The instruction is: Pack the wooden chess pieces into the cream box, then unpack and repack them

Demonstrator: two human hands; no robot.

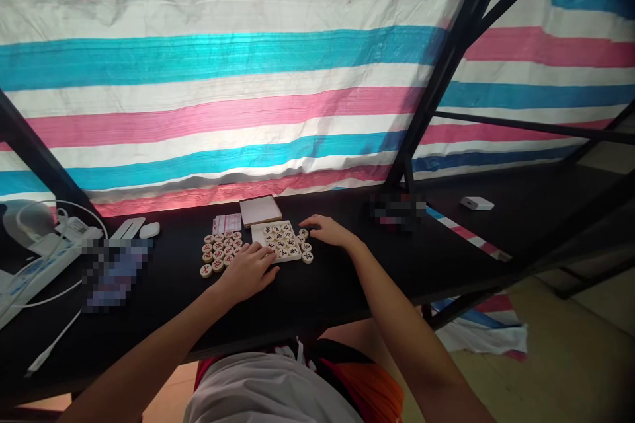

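Note:
A shallow white box (258,234) sits on the black desk, its right part filled with round Chinese chess pieces (282,236) with black characters. Left of it stand rows of pieces with red characters (217,256). My left hand (252,269) lies palm down with fingers apart, over the rightmost red pieces and the box's near left corner, hiding part of both. Along the box's right side is a short column of black-character pieces (306,248). My right hand (325,230) reaches over the top of this column, fingers stretched out, with nothing visible in them.
Behind the box lie its lid (260,210) and a printed paper (227,223). A power strip (44,264), cables and a white earbud case (149,230) are at the left. A white charger (477,203) lies far right. Black metal posts (431,89) frame a striped sheet (223,59).

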